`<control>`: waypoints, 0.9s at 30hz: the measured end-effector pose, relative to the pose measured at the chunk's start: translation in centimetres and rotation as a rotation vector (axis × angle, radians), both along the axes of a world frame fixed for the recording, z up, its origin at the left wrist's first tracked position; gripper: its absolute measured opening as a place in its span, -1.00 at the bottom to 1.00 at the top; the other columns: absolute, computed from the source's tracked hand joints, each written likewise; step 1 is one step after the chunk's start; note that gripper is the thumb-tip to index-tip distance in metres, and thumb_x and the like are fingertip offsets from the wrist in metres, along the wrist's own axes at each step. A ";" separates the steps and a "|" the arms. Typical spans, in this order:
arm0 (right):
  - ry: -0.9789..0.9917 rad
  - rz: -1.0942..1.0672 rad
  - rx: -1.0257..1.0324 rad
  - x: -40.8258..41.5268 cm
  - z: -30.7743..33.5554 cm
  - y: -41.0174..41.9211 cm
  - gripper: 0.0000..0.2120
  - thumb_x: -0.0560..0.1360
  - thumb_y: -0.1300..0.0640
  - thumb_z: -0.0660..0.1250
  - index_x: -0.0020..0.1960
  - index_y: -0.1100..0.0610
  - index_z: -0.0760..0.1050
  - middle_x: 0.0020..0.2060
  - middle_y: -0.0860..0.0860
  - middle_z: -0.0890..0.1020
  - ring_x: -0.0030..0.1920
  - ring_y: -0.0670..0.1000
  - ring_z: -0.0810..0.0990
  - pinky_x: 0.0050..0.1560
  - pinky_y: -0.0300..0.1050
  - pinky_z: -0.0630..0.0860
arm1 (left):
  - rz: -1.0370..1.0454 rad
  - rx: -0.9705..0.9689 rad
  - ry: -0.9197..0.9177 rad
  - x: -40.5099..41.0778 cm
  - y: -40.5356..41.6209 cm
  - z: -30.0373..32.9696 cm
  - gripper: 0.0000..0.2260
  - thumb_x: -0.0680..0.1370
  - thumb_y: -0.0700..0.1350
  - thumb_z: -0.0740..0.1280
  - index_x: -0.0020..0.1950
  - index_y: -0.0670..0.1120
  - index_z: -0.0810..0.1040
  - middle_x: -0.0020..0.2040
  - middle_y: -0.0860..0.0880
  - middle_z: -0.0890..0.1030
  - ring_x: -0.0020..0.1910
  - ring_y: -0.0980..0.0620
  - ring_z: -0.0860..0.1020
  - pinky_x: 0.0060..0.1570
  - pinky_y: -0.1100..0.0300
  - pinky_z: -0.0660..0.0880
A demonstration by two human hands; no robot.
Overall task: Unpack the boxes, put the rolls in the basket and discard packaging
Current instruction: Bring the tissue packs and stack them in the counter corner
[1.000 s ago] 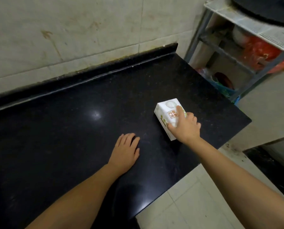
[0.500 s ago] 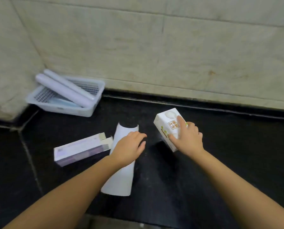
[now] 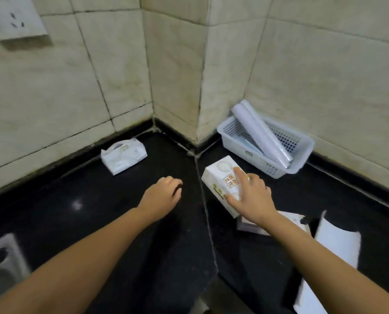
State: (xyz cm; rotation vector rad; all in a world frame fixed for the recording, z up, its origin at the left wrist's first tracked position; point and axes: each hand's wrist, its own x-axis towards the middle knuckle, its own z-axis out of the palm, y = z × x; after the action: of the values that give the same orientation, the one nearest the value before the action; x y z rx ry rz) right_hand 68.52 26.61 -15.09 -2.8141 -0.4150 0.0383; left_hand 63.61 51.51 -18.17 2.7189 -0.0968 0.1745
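My right hand (image 3: 251, 198) grips a white printed box (image 3: 221, 180) and holds it above the black counter (image 3: 121, 223), just in front of the white basket (image 3: 302, 155). Two pale rolls (image 3: 261, 134) lie slanted in that basket, in the corner by the wall. My left hand (image 3: 163, 196) hovers over the counter left of the box, fingers loosely curled, holding nothing. A long flat box (image 3: 288, 217) lies partly hidden under my right forearm. A curled white sheet (image 3: 333, 243) lies at the right.
A white soft pack (image 3: 123, 156) rests against the left wall. A wall socket (image 3: 14, 17) sits at the upper left. A grey object (image 3: 1, 264) shows at the lower left. The counter edge drops off at the bottom middle.
The view has swung left from the counter's right end to the corner. My right hand carried the white box along to beside the basket; my left hand left the curled sheet.
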 end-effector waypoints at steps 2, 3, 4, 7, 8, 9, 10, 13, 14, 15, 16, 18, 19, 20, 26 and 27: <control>0.037 0.149 -0.055 1.5 -0.9 3.5 -0.26 0.38 -0.20 0.27 0.46 -0.08 0.05 0.31 0.15 0.33 0.26 0.19 0.33 0.23 0.16 0.28 | 0.093 0.025 0.038 0.5 3.6 -0.4 -0.73 0.58 -0.07 0.17 0.24 -0.09 0.45 0.15 -0.09 0.53 0.14 -0.06 0.47 0.04 -0.02 0.50; 0.047 0.221 -0.084 2.2 -1.5 5.2 -0.26 0.39 -0.20 0.26 0.47 -0.07 0.04 0.32 0.15 0.32 0.27 0.19 0.32 0.24 0.15 0.27 | 0.144 0.042 0.057 0.8 5.3 -0.6 -0.73 0.57 -0.08 0.18 0.25 -0.10 0.44 0.16 -0.11 0.52 0.14 -0.08 0.47 0.04 -0.04 0.49; 0.054 0.288 -0.109 3.0 -2.1 6.8 -0.26 0.39 -0.20 0.26 0.47 -0.06 0.04 0.34 0.15 0.30 0.28 0.19 0.31 0.25 0.14 0.25 | 0.201 0.063 0.069 1.2 6.9 -0.7 -0.72 0.57 -0.09 0.18 0.26 -0.10 0.43 0.18 -0.12 0.51 0.15 -0.10 0.47 0.04 -0.05 0.49; 0.074 0.503 -0.207 5.2 -3.9 10.8 -0.26 0.41 -0.19 0.25 0.49 -0.05 0.03 0.39 0.13 0.25 0.34 0.17 0.26 0.33 0.10 0.17 | 0.383 0.133 0.114 2.7 11.1 -1.3 -0.66 0.54 -0.11 0.21 0.31 -0.13 0.38 0.24 -0.18 0.46 0.17 -0.18 0.45 0.02 -0.10 0.47; 0.086 0.577 -0.238 6.0 -4.5 11.8 -0.26 0.42 -0.18 0.25 0.49 -0.05 0.02 0.41 0.11 0.22 0.37 0.15 0.23 0.38 0.11 0.13 | 0.438 0.157 0.137 3.2 12.4 -1.5 -0.62 0.53 -0.11 0.22 0.34 -0.14 0.34 0.27 -0.20 0.42 0.20 -0.21 0.42 0.04 -0.11 0.45; 0.106 0.641 -0.248 6.8 -5.0 12.6 -0.27 0.43 -0.17 0.26 0.49 -0.07 0.02 0.44 0.09 0.20 0.42 0.13 0.18 0.43 0.14 0.06 | 0.490 0.179 0.165 3.8 13.5 -1.9 -0.58 0.53 -0.11 0.23 0.38 -0.13 0.29 0.33 -0.23 0.36 0.26 -0.24 0.37 0.09 -0.13 0.43; 0.129 0.696 -0.238 7.5 -5.3 13.1 -0.29 0.45 -0.13 0.26 0.49 -0.08 0.02 0.47 0.06 0.16 0.46 0.10 0.12 0.46 0.18 -0.01 | 0.541 0.192 0.194 4.4 14.5 -2.2 -0.53 0.52 -0.10 0.24 0.42 -0.12 0.24 0.40 -0.25 0.27 0.33 -0.27 0.29 0.17 -0.16 0.39; 0.148 0.832 -0.183 9.4 -5.7 13.8 -0.37 0.48 0.01 0.28 0.46 -0.13 0.07 0.53 -0.05 0.05 0.53 0.01 -0.07 0.46 0.28 -0.14 | 0.709 0.103 0.321 5.7 16.8 -3.6 -0.44 0.54 -0.04 0.26 0.48 0.00 0.10 0.52 -0.26 -0.04 0.48 -0.31 -0.02 0.36 -0.23 0.16; 0.137 0.852 -0.164 9.7 -5.8 13.7 -0.40 0.49 0.05 0.28 0.45 -0.14 0.11 0.53 -0.07 0.03 0.53 0.01 -0.10 0.46 0.27 -0.15 | 0.742 0.044 0.375 5.9 17.3 -4.0 -0.46 0.55 -0.02 0.26 0.48 0.02 0.12 0.53 -0.26 -0.08 0.49 -0.32 -0.05 0.38 -0.24 0.14; 0.129 0.849 -0.134 10.0 -6.0 13.6 -0.42 0.50 0.07 0.29 0.43 -0.13 0.13 0.53 -0.07 0.02 0.53 0.01 -0.11 0.47 0.25 -0.14 | 0.751 -0.006 0.419 6.0 17.7 -4.3 -0.50 0.55 -0.02 0.25 0.45 0.01 0.17 0.52 -0.27 -0.06 0.48 -0.33 -0.01 0.37 -0.23 0.16; 0.140 0.820 -0.088 10.1 -6.1 13.2 -0.44 0.50 0.06 0.29 0.43 -0.11 0.16 0.54 -0.05 0.01 0.53 0.02 -0.11 0.48 0.21 -0.10 | 0.748 -0.046 0.446 6.1 17.8 -4.4 -0.55 0.55 -0.03 0.25 0.41 -0.04 0.24 0.50 -0.30 0.01 0.44 -0.36 0.11 0.33 -0.21 0.24; 0.239 0.673 0.060 10.0 -6.5 12.3 -0.43 0.48 0.03 0.33 0.42 -0.05 0.18 0.53 0.00 0.00 0.52 0.06 -0.01 0.48 0.08 0.12 | 0.778 -0.103 0.424 6.0 17.3 -3.9 -0.67 0.56 -0.08 0.21 0.30 -0.15 0.38 0.38 -0.34 0.23 0.21 -0.36 0.38 0.18 -0.10 0.39; 0.318 0.571 0.148 9.9 -6.6 11.8 -0.42 0.47 0.01 0.35 0.40 -0.03 0.19 0.53 0.02 0.02 0.50 0.05 0.10 0.42 0.00 0.24 | 0.805 -0.135 0.374 5.9 16.6 -3.3 -0.71 0.56 -0.11 0.19 0.24 -0.20 0.42 0.30 -0.34 0.31 0.10 -0.35 0.44 0.10 -0.06 0.42; 0.401 0.478 0.235 9.8 -6.6 11.4 -0.42 0.46 0.01 0.37 0.39 -0.03 0.19 0.51 0.03 0.08 0.45 0.03 0.22 0.35 -0.07 0.33 | 0.822 -0.174 0.303 5.7 15.8 -2.7 -0.73 0.56 -0.13 0.19 0.20 -0.23 0.44 0.25 -0.35 0.36 0.06 -0.34 0.47 0.06 -0.04 0.43; 0.591 0.300 0.542 8.5 -6.4 10.6 -0.42 0.45 0.02 0.39 0.36 -0.07 0.16 0.24 -0.10 0.49 0.14 -0.13 0.54 0.09 -0.21 0.52 | 0.664 -0.419 -0.002 2.4 7.5 1.7 -0.93 0.51 -0.11 0.30 -0.15 -0.07 0.46 0.12 -0.13 0.46 -0.07 0.05 0.42 -0.15 0.30 0.32; 0.616 0.286 0.584 8.2 -6.2 10.6 -0.33 0.45 0.02 0.39 0.42 -0.08 0.09 0.24 -0.13 0.48 0.11 -0.16 0.55 0.04 -0.30 0.51 | 0.636 -0.436 -0.009 1.6 6.1 1.7 -0.93 0.50 -0.11 0.30 -0.16 -0.05 0.44 0.12 -0.07 0.44 -0.07 0.08 0.42 -0.17 0.35 0.30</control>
State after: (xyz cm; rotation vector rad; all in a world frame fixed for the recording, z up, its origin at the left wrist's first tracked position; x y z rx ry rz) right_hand 76.76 37.21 -21.26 -2.0174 -0.5561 0.7000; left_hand 65.17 57.60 -16.45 2.2251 0.7222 0.3419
